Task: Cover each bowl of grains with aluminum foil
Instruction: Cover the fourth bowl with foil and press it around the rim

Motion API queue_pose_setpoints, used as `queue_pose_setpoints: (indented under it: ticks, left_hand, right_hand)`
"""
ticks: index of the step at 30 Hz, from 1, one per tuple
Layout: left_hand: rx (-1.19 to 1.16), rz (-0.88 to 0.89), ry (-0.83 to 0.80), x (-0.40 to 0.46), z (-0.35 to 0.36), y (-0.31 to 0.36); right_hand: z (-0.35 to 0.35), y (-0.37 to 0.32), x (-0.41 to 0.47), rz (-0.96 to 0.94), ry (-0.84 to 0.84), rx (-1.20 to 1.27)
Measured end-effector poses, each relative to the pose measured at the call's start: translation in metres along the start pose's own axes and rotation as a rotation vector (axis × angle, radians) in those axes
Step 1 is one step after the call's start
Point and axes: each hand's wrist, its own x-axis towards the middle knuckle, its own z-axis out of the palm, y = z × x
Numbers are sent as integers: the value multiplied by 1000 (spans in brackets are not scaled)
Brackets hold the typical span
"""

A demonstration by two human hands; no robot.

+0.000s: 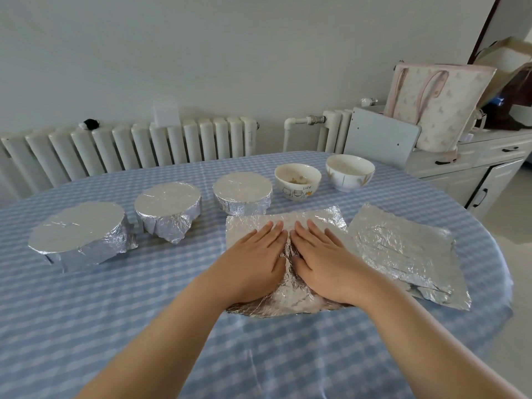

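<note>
Nearest: both forearms reach in over the surface point(86, 312), which carries a blue-and-white checked cloth. Left hand point(253, 263) and right hand point(325, 263) lie flat, side by side, index fingers almost touching, on one crumpled foil sheet point(288, 300). Grip of each hand: released, fingers straight, palms pressing down, nothing held. The sheet bulges between and under the hands; what lies beneath is hidden. Just right of it, its near corner overlapped by the first sheet: a second foil sheet point(403, 249), flat and wrinkled, with more foil edges showing under its near edge; layer count there cannot be told. Beyond, one row along the surface, left to right: wrapped bowl point(77, 228), second wrapped bowl point(167, 205), third wrapped bowl point(243, 191), then cartoon bowl point(298, 180), uncovered, a little grain at the bottom, then white bowl point(349, 171), uncovered, contents not discernible. Count: three bowls foiled, two open, five total. Far side: radiator point(129, 148) along the wall, a grey panel point(380, 136), a cabinet point(475, 168) at right bearing a patterned tote bag point(437, 108).
</note>
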Motion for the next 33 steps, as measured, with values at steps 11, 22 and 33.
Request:
queue_pose_setpoints:
  ticks: [11,22,33]
  left_hand:
    - [7,25,-26,4,7,1]
    - [-7,63,-22,9,8,-1]
    - [-206,84,-68,8,3,-6]
  right_hand:
    - [2,6,-3,-7,-4,13]
    - [1,10,-11,32,45,62]
    - [-23,17,1,-158,-210,33]
